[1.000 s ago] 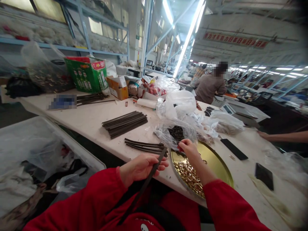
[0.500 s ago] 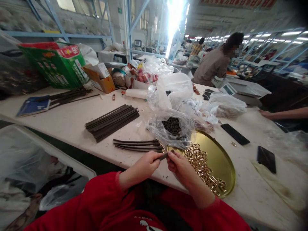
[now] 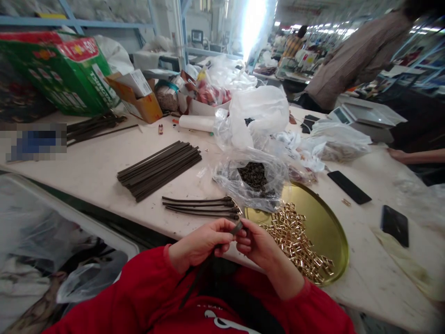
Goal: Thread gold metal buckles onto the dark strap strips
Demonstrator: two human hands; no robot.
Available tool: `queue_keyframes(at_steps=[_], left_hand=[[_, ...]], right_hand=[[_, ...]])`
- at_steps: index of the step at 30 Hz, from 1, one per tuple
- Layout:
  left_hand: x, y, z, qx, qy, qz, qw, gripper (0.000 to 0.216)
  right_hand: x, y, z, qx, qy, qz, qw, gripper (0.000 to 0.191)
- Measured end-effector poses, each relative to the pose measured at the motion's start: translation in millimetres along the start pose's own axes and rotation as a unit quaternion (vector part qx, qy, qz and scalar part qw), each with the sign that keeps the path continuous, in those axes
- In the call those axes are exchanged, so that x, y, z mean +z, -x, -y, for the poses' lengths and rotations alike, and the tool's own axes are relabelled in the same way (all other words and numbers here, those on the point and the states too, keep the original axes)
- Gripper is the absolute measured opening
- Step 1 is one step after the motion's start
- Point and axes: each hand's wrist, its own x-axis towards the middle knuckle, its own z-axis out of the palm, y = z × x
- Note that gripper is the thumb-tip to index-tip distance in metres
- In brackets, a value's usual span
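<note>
Between my hands is one dark strap (image 3: 237, 228), its end bent up at my fingertips and its tail hanging toward my lap. My left hand (image 3: 205, 239) pinches it below that end. My right hand (image 3: 259, 243) is closed at the tip, with thumb and fingers pressed together on the strap. Just beyond my fingers lie several straps with gold buckles (image 3: 200, 207) at their right ends. A heap of gold rectangular buckles (image 3: 295, 239) fills part of a round gold tray (image 3: 333, 222) to my right. Small dark pieces (image 3: 253, 175) sit in a clear plastic bag (image 3: 222, 174).
A stack of dark straps (image 3: 160, 170) lies on the table at left. Farther back are a green box (image 3: 66, 79), an orange carton (image 3: 149, 106) and a white roll (image 3: 196, 123). Two dark flat devices lie at right. A person (image 3: 361, 55) stands behind the table.
The strap has gone from held nearly level between my hands to bent upward at its end, its tail now visible over my lap. The whole view has shifted slightly; the standing person appears farther right.
</note>
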Motion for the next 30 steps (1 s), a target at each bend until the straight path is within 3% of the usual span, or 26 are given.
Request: queue_keyframes(at_steps=[7,13,17,23,30], left_hand=[[-2.5,3.2,-0.9,0.001,-0.022,-0.006,1.000,0.024],[5.6,8.3,-5.8,0.000,-0.064,-0.026,0.998,0.016],[8.5,10.0,-6.2,-0.008,-0.063,-0.040,0.997,0.014],[11.0,13.4,-3.1,0.040,-0.064,-0.037,0.996,0.012],[16.6,18.7,-4.2,0.052,-0.032,-0.007,0.998,0.017]], right_hand=[[10.2,9.7,-6.3,-0.106,0.095,-0.040,0.989,0.031],[14.7,17.8,-13.9,-0.140,0.156,-0.050,0.977,0.031],[16.9,19.3,-13.1,-0.140,0.138,-0.034,0.980,0.031],[16.1,15.1,-15.7,-0.051,0.061,-0.006,0.997,0.034],[20.2,16.4,-20.9,-0.123,0.119,0.003,0.985,0.031]])
